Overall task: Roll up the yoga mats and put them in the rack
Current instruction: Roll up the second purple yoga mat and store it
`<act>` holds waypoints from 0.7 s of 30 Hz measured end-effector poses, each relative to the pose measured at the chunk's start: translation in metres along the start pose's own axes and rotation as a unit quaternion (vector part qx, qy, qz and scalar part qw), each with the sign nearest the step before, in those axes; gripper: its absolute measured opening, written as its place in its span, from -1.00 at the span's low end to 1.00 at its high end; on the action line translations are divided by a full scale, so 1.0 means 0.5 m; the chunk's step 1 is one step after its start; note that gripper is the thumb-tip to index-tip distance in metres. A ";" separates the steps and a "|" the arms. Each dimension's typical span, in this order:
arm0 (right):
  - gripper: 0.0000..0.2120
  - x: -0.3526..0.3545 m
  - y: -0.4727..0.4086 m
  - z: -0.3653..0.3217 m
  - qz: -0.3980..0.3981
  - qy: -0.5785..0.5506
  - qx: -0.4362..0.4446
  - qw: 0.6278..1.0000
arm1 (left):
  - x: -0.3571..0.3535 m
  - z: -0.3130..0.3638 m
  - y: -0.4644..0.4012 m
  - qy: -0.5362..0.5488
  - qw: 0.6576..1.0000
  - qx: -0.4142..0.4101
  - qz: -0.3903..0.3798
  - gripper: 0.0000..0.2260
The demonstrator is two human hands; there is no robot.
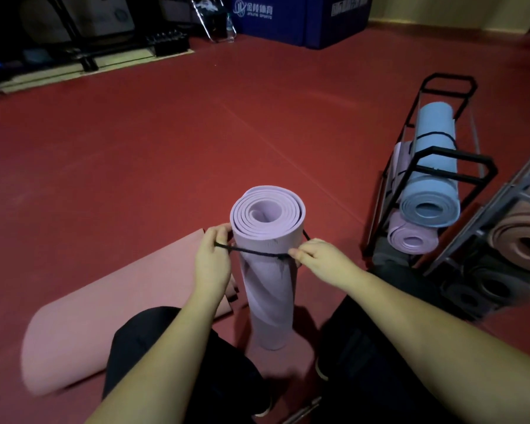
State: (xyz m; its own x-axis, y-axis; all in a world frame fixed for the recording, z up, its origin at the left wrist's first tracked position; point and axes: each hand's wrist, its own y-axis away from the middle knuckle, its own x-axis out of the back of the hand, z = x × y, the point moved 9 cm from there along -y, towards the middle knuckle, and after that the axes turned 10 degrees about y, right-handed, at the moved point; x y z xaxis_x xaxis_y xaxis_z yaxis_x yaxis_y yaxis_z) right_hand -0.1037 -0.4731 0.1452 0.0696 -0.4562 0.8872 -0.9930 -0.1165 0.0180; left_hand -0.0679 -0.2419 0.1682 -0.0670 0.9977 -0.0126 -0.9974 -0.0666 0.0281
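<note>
A rolled lilac yoga mat (268,270) stands upright on the red floor between my knees. A black elastic strap (254,251) runs around its upper part. My left hand (211,258) pinches the strap on the mat's left side, and my right hand (317,258) pinches it on the right. A pink mat (110,319) lies flat on the floor to the left, behind my left arm. The black wire rack (459,166) stands at the right with a rolled blue mat (432,175) on top and a rolled lilac mat (412,237) under it.
A second grey rack (502,209) at the far right holds brownish and dark rolled mats. Blue padded blocks (300,16) stand at the back wall. Dark equipment racks (83,29) fill the back left corner. The red floor (166,142) stretches ahead.
</note>
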 end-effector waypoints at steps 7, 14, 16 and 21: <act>-0.54 -0.008 0.018 -0.044 0.000 0.059 0.089 0.994 | 0.007 -0.008 0.012 -0.173 0.981 0.044 -0.071 -0.83; -0.58 -0.016 0.029 -0.077 0.048 0.068 0.168 0.982 | -0.019 0.000 0.000 0.194 0.968 0.154 -0.035 -0.68; -0.66 -0.013 0.040 -0.083 0.088 0.060 0.179 0.978 | -0.029 -0.021 0.003 0.178 0.967 0.184 -0.009 -0.49; -0.79 0.060 0.060 -0.032 0.238 -0.216 -0.001 0.947 | -0.050 -0.037 0.006 0.138 0.972 0.193 0.002 -0.52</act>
State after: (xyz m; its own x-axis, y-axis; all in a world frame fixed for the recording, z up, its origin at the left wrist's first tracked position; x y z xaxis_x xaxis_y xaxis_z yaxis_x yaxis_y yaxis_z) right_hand -0.1327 -0.4763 0.1799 -0.3545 -0.7747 0.5237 -0.9217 0.1950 -0.3354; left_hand -0.0695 -0.2672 0.1501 -0.1283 0.9523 -0.2769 -0.9163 -0.0070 0.4004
